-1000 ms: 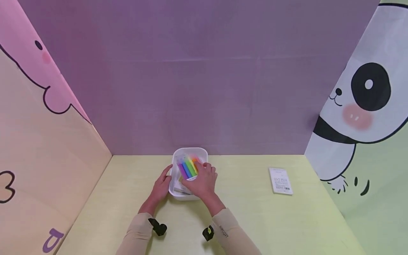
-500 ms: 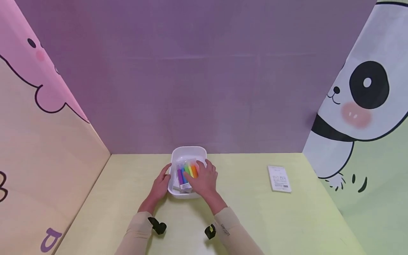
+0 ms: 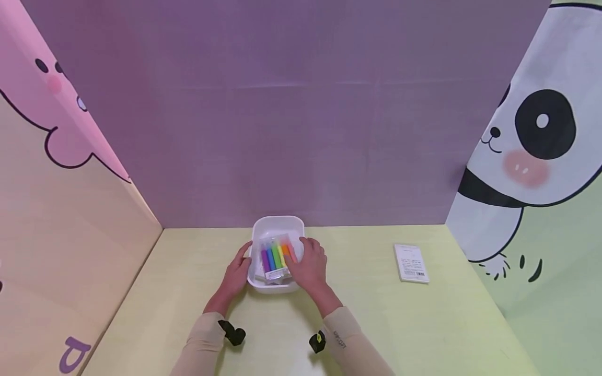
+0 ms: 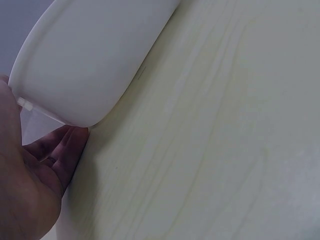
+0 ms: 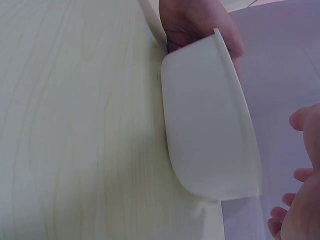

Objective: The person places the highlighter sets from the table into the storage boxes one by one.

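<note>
A white plastic bin [image 3: 263, 225] stands on the table by the back wall. In it lies a clear pack of coloured markers [image 3: 276, 257], over another pale packet mostly hidden beneath. My left hand [image 3: 236, 274] grips the bin's left side; in the left wrist view its thumb is at the rim and its fingers [image 4: 72, 147] bend in at the lower edge. My right hand [image 3: 310, 265] hovers over the bin's right rim, fingers loosely bent and holding nothing. From the right wrist, that hand [image 5: 302, 200] shows apart from the bin wall [image 5: 205, 125].
A flat white box with printed text [image 3: 411, 263] lies on the right part of the pale wooden table [image 3: 357, 313]. A purple back wall [image 3: 301, 130] and two cartoon-printed side walls enclose the table. Both wrists carry small black devices.
My right hand has lowered the marker pack into the bin, let go of it and drawn back slightly to the right. My left hand has stayed on the bin's side.
</note>
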Demonstrator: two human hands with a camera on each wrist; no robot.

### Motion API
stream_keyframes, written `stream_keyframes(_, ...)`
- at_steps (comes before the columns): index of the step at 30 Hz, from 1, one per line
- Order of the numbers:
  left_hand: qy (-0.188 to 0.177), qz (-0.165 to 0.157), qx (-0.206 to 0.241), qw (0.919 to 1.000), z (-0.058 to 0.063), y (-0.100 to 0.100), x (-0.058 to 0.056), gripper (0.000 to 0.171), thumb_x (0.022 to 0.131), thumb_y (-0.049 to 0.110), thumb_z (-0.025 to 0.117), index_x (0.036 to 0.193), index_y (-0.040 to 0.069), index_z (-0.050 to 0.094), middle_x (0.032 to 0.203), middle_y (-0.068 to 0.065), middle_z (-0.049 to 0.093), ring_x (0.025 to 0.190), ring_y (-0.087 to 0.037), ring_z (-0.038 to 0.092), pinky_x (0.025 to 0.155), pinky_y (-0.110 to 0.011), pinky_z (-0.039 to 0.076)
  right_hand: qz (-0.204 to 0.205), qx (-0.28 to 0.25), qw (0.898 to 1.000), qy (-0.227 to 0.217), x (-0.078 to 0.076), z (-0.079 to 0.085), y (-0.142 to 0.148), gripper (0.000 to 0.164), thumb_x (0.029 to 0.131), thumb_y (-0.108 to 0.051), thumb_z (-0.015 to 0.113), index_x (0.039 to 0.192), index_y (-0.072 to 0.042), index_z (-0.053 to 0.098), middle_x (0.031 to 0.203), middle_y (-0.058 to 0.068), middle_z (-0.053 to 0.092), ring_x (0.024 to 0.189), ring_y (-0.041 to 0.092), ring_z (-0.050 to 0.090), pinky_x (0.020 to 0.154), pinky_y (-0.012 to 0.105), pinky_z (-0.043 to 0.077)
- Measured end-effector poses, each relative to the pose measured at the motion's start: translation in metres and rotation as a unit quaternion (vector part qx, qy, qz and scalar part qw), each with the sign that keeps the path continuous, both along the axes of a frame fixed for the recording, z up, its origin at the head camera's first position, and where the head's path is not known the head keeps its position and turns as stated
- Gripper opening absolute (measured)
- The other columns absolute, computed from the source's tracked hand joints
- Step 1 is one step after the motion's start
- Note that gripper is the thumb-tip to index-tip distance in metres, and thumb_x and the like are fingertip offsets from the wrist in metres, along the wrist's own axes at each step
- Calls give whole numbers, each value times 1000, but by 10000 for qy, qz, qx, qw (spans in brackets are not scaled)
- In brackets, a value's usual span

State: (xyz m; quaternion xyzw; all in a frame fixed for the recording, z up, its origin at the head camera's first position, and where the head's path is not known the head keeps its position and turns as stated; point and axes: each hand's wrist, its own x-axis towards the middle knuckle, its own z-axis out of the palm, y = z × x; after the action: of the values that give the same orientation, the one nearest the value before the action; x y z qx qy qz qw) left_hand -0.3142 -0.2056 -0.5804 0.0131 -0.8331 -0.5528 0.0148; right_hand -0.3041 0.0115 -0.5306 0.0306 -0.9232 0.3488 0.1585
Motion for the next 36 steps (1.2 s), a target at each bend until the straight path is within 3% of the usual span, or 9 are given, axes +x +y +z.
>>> stream_keyframes(21,6,-1,-84,10000,2,0,-1,46,103,24,38,149,27,36,118,-21,61,108,-34,53,102,-54,34,-35,-173,9998,127,-8,1,46,50,85,-32,69,125,-3,59,127,18,53,114,38,51,93,56,39)
stream_keyframes(36,-185,22,16,9998,1,-3,-1,47,103,27,37,150,29,34,124,-21,58,112,-34,51,104,-55,33,-82,-113,9997,188,-6,-11,72,45,83,-29,69,120,-3,61,124,19,55,111,40,53,91,55,41)
